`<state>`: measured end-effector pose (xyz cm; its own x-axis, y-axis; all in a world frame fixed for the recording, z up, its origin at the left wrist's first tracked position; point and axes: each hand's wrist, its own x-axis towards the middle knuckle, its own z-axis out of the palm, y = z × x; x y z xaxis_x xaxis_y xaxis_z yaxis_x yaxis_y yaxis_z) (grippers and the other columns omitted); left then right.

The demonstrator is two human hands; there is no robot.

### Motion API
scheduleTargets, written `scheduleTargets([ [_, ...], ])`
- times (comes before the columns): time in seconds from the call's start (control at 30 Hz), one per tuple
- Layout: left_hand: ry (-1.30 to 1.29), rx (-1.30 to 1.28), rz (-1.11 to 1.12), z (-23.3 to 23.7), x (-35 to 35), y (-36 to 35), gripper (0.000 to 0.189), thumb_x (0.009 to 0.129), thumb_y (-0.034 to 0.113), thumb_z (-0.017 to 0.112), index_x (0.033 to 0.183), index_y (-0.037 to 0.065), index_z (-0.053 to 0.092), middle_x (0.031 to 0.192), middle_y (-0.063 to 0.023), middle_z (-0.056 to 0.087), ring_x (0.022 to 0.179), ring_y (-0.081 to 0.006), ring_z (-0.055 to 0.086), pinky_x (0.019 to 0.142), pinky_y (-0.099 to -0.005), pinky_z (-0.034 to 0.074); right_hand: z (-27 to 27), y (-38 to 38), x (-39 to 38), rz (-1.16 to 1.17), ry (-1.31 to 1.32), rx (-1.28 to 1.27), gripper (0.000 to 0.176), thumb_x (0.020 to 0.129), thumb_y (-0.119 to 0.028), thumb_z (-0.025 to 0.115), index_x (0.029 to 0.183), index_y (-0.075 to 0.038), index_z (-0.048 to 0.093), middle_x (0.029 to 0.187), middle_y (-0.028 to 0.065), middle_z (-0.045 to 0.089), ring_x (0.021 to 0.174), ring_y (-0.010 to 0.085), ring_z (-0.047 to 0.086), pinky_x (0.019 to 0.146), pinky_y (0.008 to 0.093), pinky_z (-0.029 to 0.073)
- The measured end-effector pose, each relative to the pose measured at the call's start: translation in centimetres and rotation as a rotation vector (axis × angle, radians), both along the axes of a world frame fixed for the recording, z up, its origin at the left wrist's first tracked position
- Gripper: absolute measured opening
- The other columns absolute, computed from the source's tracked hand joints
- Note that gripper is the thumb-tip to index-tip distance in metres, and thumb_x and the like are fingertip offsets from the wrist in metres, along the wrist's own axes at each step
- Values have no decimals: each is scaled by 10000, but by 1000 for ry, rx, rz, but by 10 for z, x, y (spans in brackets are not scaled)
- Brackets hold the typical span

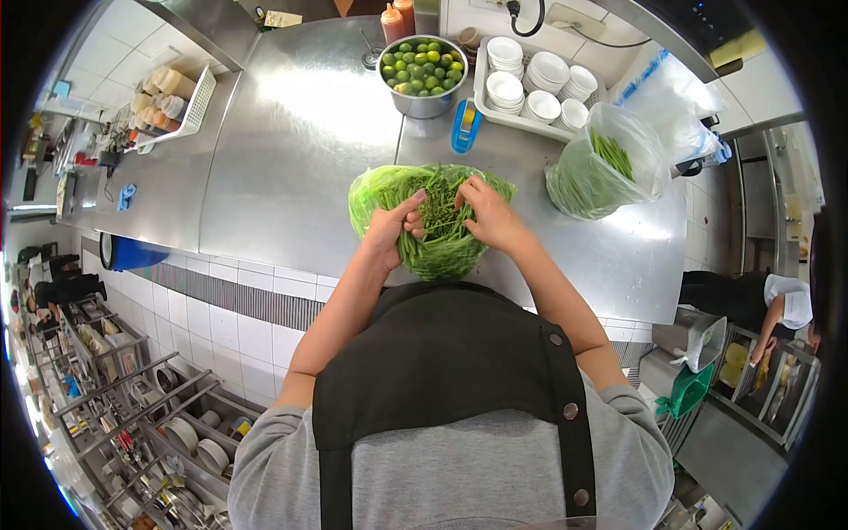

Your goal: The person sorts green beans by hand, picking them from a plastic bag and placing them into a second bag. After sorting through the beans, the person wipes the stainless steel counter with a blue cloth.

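An opened clear plastic bag (pixel 364 196) sits on the steel counter in front of me, full of thin green stalks that look like green beans (pixel 442 212), many seen end-on. My left hand (pixel 395 231) is at the bag's left side, thumb along the top and fingers curled around some beans. From the right, my right hand (pixel 488 212) reaches into the bunch, its fingers bent and pinched at the beans; the fingertips are partly hidden. A second clear bag (pixel 574 181) with more green beans stands upright to the right.
A metal pot (pixel 424 106) of limes, a blue tape dispenser (pixel 465 126) and a white crate (pixel 530 128) with stacked small bowls stand behind. Plastic bags (pixel 667 102) hang at the right. Another person (pixel 751 300) works at the far right. A white basket (pixel 196 106) of bottles is far left.
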<state>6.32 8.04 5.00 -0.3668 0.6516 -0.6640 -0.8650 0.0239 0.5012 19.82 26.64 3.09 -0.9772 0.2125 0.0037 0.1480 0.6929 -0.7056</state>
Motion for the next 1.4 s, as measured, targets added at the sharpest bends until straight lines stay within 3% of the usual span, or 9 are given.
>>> scheduleTargets([
  [0.27,446,-242,-199,2,12,7,188,811,54,813,957,-36,737,842,-69,726,545,-92,530,502,-243,440,-7,5,2,82,31,-65,133,770,14,727,869,-30,648,1071,111,569,1032,316,612,886,406,509],
  [0.47,646,-190,-317,3,18,13,160,815,67,817,929,-17,742,820,-46,724,560,-82,553,500,-246,447,39,-1,-7,71,203,-145,106,802,25,722,872,-9,650,999,96,577,935,282,601,817,379,484],
  [0.57,719,-162,-213,13,21,20,143,829,68,806,925,-13,740,795,-33,719,568,-77,561,498,-243,449,46,-2,-13,28,237,-179,77,854,-6,691,890,-9,623,945,115,571,879,321,621,760,394,499],
  [0.77,722,-99,-133,18,14,21,153,851,82,794,933,-15,710,830,-56,748,574,-71,557,514,-241,458,32,-17,-24,-429,400,-199,87,904,-64,665,893,9,620,914,135,588,756,333,600,710,404,492],
  [0.87,667,-75,37,27,3,20,104,882,59,762,939,22,683,875,-111,758,580,-65,537,532,-221,447,16,-5,-17,-227,82,-50,185,967,-168,627,902,6,635,878,137,574,739,313,593,699,394,488],
  [0.97,401,104,246,17,-17,12,147,922,83,741,1020,41,640,1037,-153,730,577,-33,479,548,-208,460,-12,-7,-8,26,146,-233,290,999,-271,609,913,-1,670,852,111,593,736,245,597,698,360,487],
  [1.03,293,153,333,16,-26,8,164,945,109,728,1055,53,620,1135,-162,693,592,-17,466,562,-198,475,12,-19,-6,-9,142,-397,313,994,-295,626,910,0,684,855,91,614,728,205,588,698,334,485],
  [1.17,307,162,401,19,-27,8,159,935,105,740,1027,62,617,1105,-148,701,602,-28,477,572,-203,475,20,-40,-10,-86,135,-787,295,958,-285,686,906,5,699,847,57,645,720,157,581,687,296,480],
  [1.4,421,83,552,16,-21,14,163,928,82,744,1017,47,612,1018,-146,729,603,-58,500,560,-224,470,30,-52,-18,-53,249,-380,147,949,-128,696,898,9,692,797,50,659,724,111,596,683,294,493],
])
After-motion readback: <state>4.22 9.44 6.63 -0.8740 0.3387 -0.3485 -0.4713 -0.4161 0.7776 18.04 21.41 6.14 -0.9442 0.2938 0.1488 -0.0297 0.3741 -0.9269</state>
